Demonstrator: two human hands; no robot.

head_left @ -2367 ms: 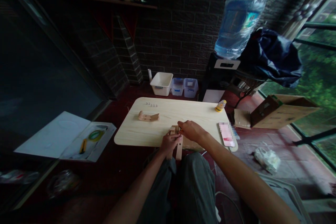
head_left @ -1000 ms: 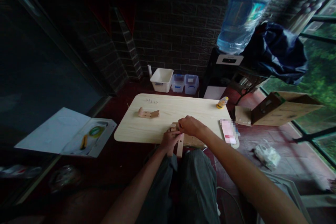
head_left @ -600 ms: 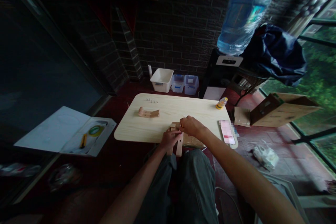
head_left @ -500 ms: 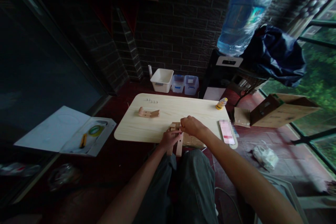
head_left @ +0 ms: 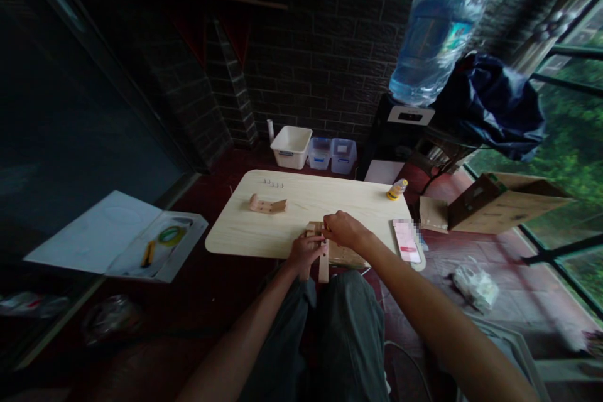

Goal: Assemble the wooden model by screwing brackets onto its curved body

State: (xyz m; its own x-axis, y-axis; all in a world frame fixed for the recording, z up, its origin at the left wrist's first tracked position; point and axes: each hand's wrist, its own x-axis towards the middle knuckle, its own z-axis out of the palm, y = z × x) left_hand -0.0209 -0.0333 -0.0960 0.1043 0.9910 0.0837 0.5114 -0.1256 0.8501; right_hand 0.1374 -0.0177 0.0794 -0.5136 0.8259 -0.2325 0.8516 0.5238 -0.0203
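At the near edge of the pale table (head_left: 301, 191), my left hand (head_left: 304, 250) grips a wooden assembly (head_left: 323, 269) made of light wood bars with dark holes. Over its upper end, my right hand (head_left: 340, 228) is closed around something small, mostly hidden by the fingers; a bit of yellow shows at them. Beneath and to the right of the assembly lies a flat brown piece (head_left: 346, 254). Farther left on the tabletop rests a separate wooden piece (head_left: 267, 205) with a curved end, and several small screws (head_left: 273, 183) stand in a row behind it.
A small yellow-capped bottle (head_left: 396, 190) and a phone (head_left: 407, 241) are on the table's right side. An open white case (head_left: 181, 257) sits to the left. Plastic bins (head_left: 291, 147) stand behind the table; a cardboard box (head_left: 499, 204) is at the right.
The view has tilted slightly, so the scene sits a little lower. Both hands stay at the wooden assembly, with the left fingers slightly shifted.
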